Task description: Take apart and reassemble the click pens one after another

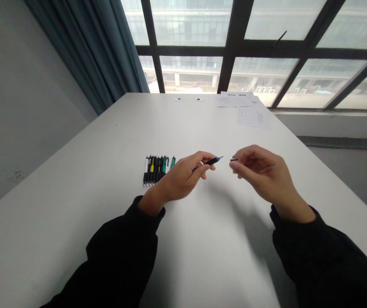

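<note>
Between the thumb and fingers of my left hand (186, 173) is a pen (212, 161) with a black grip, a blue band and a bare thin tip pointing right. Across a small gap, my right hand (260, 171) pinches a small dark pen tip piece (234, 160) between thumb and forefinger. Both hands are raised above the white table. Left of my left hand lies a row of several pens (154, 170), mostly black, with yellow, white and green parts. My left hand hides part of the row's right end.
Sheets of paper (235, 100) lie at the table's (84, 171) far right corner. Two small white oval fittings with dark spots sit near its far edge. Beyond stand a window (196, 72) and a blue-grey curtain (106, 51).
</note>
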`<state>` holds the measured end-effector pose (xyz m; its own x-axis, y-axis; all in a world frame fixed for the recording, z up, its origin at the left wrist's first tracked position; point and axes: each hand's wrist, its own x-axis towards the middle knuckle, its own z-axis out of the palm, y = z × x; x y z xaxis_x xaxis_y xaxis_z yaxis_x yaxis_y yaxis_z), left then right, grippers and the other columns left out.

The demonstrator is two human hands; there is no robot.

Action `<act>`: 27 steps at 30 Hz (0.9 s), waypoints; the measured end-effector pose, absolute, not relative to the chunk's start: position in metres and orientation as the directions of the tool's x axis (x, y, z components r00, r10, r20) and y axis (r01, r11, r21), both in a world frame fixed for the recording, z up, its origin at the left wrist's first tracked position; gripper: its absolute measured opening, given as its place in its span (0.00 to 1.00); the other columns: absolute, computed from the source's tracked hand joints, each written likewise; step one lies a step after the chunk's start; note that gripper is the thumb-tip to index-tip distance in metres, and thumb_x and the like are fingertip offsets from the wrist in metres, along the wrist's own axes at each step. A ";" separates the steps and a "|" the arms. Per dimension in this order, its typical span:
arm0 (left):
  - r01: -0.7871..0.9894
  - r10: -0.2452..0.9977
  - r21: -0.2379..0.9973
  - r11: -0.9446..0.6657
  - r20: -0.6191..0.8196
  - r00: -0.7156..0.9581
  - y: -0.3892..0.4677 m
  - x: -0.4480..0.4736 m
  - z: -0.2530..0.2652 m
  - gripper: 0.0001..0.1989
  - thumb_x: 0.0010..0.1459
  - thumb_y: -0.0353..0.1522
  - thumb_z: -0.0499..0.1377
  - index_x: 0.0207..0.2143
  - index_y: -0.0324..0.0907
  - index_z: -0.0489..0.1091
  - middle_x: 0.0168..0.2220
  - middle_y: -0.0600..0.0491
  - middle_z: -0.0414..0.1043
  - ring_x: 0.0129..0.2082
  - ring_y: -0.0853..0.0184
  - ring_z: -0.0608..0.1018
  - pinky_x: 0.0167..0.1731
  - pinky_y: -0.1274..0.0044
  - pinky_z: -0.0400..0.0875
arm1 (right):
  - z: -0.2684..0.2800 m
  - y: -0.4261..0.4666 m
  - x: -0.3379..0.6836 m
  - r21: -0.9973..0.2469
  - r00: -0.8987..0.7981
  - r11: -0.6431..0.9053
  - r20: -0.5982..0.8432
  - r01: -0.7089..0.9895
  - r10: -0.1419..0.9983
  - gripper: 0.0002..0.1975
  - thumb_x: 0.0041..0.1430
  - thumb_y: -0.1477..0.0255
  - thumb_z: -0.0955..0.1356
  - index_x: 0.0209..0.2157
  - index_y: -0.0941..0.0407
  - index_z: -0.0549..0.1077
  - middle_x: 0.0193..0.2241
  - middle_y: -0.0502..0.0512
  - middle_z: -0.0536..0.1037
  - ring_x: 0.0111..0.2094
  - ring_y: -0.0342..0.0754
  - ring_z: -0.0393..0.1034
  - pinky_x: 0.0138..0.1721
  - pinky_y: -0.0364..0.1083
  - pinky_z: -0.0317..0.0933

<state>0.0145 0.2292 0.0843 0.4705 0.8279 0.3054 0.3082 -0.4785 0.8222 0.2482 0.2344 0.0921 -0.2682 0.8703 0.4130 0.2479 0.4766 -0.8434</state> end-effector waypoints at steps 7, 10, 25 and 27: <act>0.330 0.809 0.799 -0.502 0.298 0.507 0.228 0.016 0.082 0.13 0.68 0.31 0.50 0.53 0.41 0.67 0.43 0.50 0.77 0.33 0.71 0.75 0.40 0.75 0.71 | 0.089 0.235 0.245 -0.821 -0.284 0.507 0.437 0.263 0.854 0.08 0.61 0.66 0.72 0.39 0.54 0.76 0.29 0.51 0.75 0.27 0.43 0.68 0.30 0.45 0.64; 0.336 0.804 0.793 -0.508 0.297 0.515 0.228 0.016 0.082 0.13 0.68 0.30 0.50 0.53 0.41 0.67 0.43 0.50 0.77 0.33 0.71 0.75 0.40 0.75 0.71 | 0.088 0.236 0.247 -0.806 -0.284 0.515 0.441 0.292 0.852 0.08 0.62 0.66 0.71 0.40 0.54 0.76 0.32 0.52 0.76 0.28 0.43 0.68 0.31 0.46 0.64; 0.366 0.786 0.755 -0.544 0.306 0.537 0.229 0.017 0.084 0.13 0.68 0.29 0.50 0.52 0.41 0.68 0.43 0.51 0.77 0.34 0.70 0.75 0.41 0.75 0.71 | 0.091 0.236 0.246 -0.668 -0.407 0.617 0.470 0.416 0.783 0.06 0.64 0.66 0.70 0.38 0.54 0.76 0.32 0.52 0.77 0.31 0.45 0.69 0.31 0.44 0.63; 0.372 0.783 0.748 -0.549 0.304 0.543 0.229 0.017 0.084 0.13 0.68 0.29 0.50 0.52 0.40 0.68 0.43 0.51 0.77 0.34 0.70 0.75 0.41 0.75 0.71 | 0.091 0.235 0.245 -0.637 -0.421 0.634 0.478 0.438 0.771 0.06 0.64 0.67 0.69 0.38 0.54 0.76 0.31 0.52 0.77 0.30 0.44 0.69 0.31 0.44 0.62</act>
<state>0.0170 0.2292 0.0845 0.5431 0.7826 0.3043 0.3725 -0.5493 0.7480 0.2448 0.2354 0.0914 -0.4214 0.7708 0.4778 0.4378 0.6343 -0.6372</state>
